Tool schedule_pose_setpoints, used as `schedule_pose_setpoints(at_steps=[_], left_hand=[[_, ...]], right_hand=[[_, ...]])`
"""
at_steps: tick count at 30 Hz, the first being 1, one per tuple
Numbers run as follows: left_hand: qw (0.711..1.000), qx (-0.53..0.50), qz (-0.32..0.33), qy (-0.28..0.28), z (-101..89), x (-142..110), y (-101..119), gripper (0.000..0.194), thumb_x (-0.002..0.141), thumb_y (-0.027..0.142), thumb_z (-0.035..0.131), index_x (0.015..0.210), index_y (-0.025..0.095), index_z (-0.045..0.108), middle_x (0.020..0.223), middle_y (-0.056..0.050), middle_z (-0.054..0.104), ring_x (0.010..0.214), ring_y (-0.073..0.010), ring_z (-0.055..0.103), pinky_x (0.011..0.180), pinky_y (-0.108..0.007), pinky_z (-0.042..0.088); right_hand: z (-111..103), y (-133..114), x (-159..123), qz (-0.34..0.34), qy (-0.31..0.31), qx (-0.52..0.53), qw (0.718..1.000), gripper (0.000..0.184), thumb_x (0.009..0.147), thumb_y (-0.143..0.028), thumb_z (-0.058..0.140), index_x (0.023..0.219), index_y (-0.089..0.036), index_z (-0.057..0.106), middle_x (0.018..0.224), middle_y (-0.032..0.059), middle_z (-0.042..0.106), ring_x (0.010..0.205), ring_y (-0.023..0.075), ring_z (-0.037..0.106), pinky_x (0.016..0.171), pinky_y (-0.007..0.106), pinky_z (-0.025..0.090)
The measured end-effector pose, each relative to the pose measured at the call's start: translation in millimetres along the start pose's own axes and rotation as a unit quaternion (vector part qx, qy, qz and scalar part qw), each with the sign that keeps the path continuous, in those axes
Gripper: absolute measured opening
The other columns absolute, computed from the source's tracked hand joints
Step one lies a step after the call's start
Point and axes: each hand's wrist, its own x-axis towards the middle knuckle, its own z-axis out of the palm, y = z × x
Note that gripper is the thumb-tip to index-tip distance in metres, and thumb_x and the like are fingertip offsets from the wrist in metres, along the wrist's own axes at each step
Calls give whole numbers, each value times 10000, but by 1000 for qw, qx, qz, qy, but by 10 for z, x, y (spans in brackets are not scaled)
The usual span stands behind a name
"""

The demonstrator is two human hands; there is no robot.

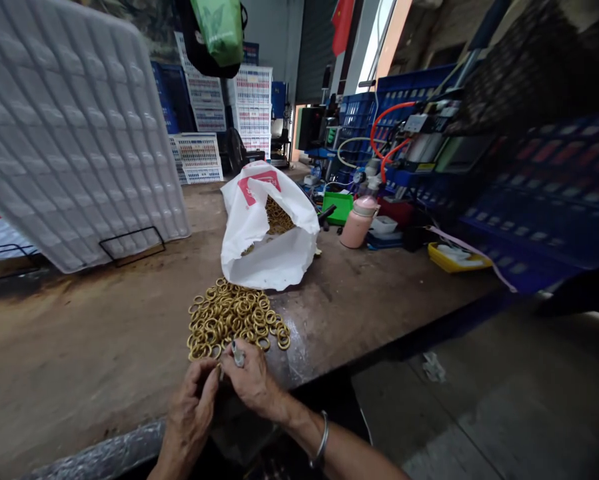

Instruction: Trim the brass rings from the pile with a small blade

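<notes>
Low in the view, my left hand [192,403] is closed in a pinch on a brass ring, mostly hidden by the fingertips. My right hand [252,380] meets it there, its fingers wrapped round a small pen-like tool [238,355] with a pale grey body and a dark end; its exact kind is unclear. Just beyond both hands lies a loose heap of brass rings [232,317] on the brown workbench [104,347]. Behind the heap, a torn white sack [274,260] lies with its mouth towards me, and more rings show inside.
A ribbed translucent plastic panel [84,133] stands in a black wire rack [134,243] at left. To the right are a pink bottle [359,223], a green tray [337,207] and a yellow tray [456,259]. The bench's edge runs close by my right forearm.
</notes>
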Motion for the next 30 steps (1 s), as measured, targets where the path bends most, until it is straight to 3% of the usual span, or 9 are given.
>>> schedule_pose_setpoints(at_steps=[3,6,8,15,18,22,26,30], left_hand=[[999,-36,-27,-29,32,-27,135,300,750,479,511,790,185,554,709,-15,580,670,-167,546,630,-272,440],[986,-111,-103,-65,86,-44,287,363,730,535,509,782,176,526,567,39,478,463,-102,427,433,-210,357],[976,-154,-125,-88,115,-43,366,396,703,560,528,757,168,512,565,43,470,431,-81,401,408,-195,332],[956,-222,-147,-126,95,-72,421,369,737,528,533,733,168,453,586,38,503,428,-63,427,434,-184,337],[946,-257,-138,-140,69,-100,420,360,757,517,523,740,166,447,616,30,517,441,-57,432,448,-183,338],[935,-291,-139,-146,50,-126,426,342,774,499,521,762,163,460,644,12,537,484,-73,458,483,-198,382],[928,-320,-148,-124,36,-146,421,360,742,510,561,762,160,477,665,3,537,509,-86,461,482,-211,412],[920,-346,-148,-109,27,-164,392,341,748,484,571,757,162,461,714,2,545,515,-75,454,485,-209,416]], right_hand=[[-61,-28,-3,0,-7,-9,1000,161,800,-283,452,700,-180,525,593,-55,475,550,75,418,535,183,352],[-136,-55,-13,2,-9,-28,1000,137,786,-267,457,726,-188,551,627,-42,526,573,85,460,560,189,373],[-183,-63,-22,-3,-14,-29,999,136,784,-265,455,754,-189,563,664,-29,560,613,96,500,597,198,391],[-264,-127,-56,-2,-46,-29,999,182,791,-306,453,770,-172,574,716,4,607,687,118,544,667,219,410],[-275,-146,-51,6,-61,-22,998,211,801,-328,439,763,-168,572,676,-3,593,639,114,530,627,220,409],[-325,-55,-22,-4,-16,-77,997,250,821,-364,409,759,-172,557,655,-5,572,615,125,519,594,236,407],[-405,52,-34,-67,-11,-128,990,159,760,-227,456,882,-193,553,845,24,628,793,157,572,706,259,425],[-409,52,-100,-75,-51,-194,977,317,706,-118,434,1002,-198,514,812,25,635,721,155,582,630,243,407]])
